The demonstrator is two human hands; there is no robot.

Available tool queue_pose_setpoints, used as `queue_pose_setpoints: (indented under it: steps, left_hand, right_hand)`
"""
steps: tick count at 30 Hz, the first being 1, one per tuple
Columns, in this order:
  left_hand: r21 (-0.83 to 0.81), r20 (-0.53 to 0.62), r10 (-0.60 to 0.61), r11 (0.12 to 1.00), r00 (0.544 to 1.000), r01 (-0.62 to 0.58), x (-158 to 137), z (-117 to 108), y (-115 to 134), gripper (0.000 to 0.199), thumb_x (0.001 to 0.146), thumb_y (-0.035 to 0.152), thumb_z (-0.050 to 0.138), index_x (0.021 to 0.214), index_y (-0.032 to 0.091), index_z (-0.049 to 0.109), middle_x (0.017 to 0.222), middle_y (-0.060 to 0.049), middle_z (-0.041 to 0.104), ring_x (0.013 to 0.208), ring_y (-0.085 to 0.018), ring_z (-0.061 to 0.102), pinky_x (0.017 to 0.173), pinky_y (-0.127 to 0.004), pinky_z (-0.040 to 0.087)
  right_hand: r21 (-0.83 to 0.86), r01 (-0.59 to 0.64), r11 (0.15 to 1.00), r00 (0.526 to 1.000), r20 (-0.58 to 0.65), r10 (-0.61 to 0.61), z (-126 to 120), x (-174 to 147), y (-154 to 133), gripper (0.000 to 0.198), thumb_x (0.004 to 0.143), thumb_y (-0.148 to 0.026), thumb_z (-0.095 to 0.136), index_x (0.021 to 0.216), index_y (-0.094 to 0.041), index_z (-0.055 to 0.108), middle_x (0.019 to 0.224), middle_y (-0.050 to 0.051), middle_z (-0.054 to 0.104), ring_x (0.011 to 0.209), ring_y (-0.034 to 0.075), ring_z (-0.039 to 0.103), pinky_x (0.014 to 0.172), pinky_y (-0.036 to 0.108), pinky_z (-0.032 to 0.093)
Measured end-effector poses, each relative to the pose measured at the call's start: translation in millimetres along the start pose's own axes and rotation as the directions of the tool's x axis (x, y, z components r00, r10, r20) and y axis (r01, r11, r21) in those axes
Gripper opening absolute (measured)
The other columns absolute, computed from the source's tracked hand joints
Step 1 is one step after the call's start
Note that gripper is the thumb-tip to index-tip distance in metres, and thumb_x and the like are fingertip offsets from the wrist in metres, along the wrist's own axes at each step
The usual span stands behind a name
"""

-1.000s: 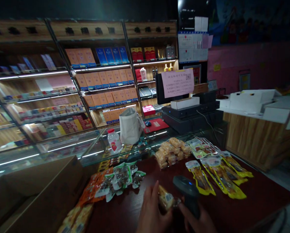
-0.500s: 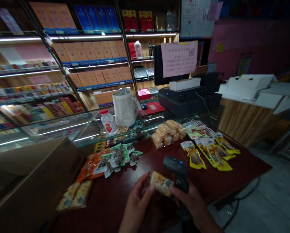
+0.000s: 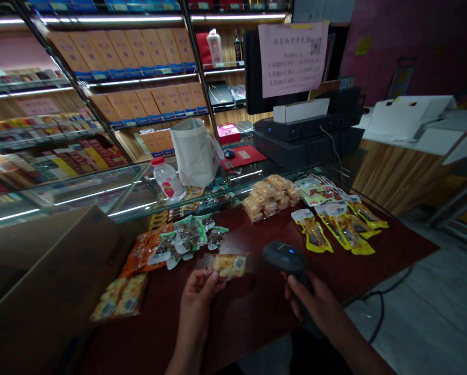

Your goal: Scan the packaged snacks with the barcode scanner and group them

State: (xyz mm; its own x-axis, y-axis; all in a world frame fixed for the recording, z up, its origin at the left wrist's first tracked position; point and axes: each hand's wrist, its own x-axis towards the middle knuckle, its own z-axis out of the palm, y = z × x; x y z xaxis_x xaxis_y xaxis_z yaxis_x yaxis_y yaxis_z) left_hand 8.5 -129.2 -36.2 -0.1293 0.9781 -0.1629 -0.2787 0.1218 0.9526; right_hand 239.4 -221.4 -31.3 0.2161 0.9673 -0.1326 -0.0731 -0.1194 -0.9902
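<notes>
My left hand (image 3: 199,294) pinches one end of a clear-wrapped snack pack (image 3: 229,265), whose white barcode label faces up. My right hand (image 3: 315,299) is wrapped round the handle of a dark barcode scanner (image 3: 285,256) with a small blue light on top. The scanner's head points left, toward the pack, with a gap between them. Two similar snack packs (image 3: 121,297) lie side by side at the left of the dark red table (image 3: 171,333). Green-and-white snack packets (image 3: 190,234) and orange packets (image 3: 142,252) lie behind my left hand.
A cardboard box (image 3: 61,260) stands at the left. Wrapped snacks are heaped (image 3: 270,198) at the back, with yellow-edged pouches (image 3: 346,229) to the right. Beyond are a plastic bottle (image 3: 168,179), a white bag (image 3: 195,153) and a monitor (image 3: 253,73). A cable (image 3: 381,312) hangs at the right.
My left hand has carried the snack pack left, away from my right hand, which no longer touches it. The scanner now shows in full, apart from the pack. The camera view has tilted down.
</notes>
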Motion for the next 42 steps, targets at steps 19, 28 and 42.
queue_pose_setpoints:
  steps: [19, 28, 42]
  left_hand:
    - [0.021, -0.127, 0.162, 0.987, 0.979, -0.16, -3.7, 0.2, -4.9, 0.031, 0.064, 0.034, 0.085, 0.08, 0.016, 0.066, 0.078, 0.001, 0.071, 0.069, -0.012, 0.069, 0.069, -0.025, 0.06]
    - [-0.011, -0.125, 0.141, 0.99, 0.982, -0.144, -3.5, -0.5, -6.8, 0.03, 0.063, 0.034, 0.085, 0.078, 0.015, 0.068, 0.073, 0.001, 0.071, 0.066, -0.011, 0.068, 0.067, -0.022, 0.059]
    - [-0.004, -0.138, 0.178, 0.984, 0.974, -0.18, -6.6, -3.0, -6.1, 0.032, 0.065, 0.038, 0.085, 0.08, 0.015, 0.068, 0.079, -0.001, 0.071, 0.072, -0.012, 0.067, 0.067, -0.023, 0.059]
  right_hand:
    - [-0.412, 0.177, 0.894, 0.971, 0.224, -0.089, -5.3, -14.7, -22.4, 0.034, 0.092, -0.049, 0.059, 0.108, -0.02, 0.068, 0.067, 0.0, 0.066, 0.06, 0.018, 0.061, 0.063, 0.028, 0.047]
    - [-0.462, 0.219, 0.859, 0.963, 0.246, -0.113, -4.0, -13.7, -26.6, 0.04, 0.094, -0.051, 0.053, 0.114, -0.018, 0.064, 0.069, 0.002, 0.065, 0.06, 0.02, 0.061, 0.073, 0.033, 0.05]
    - [-0.384, 0.119, 0.916, 0.99, 0.115, -0.081, 3.2, -19.1, -7.5, 0.042, 0.087, -0.058, 0.058, 0.103, -0.019, 0.069, 0.081, 0.009, 0.074, 0.079, 0.026, 0.069, 0.077, 0.035, 0.052]
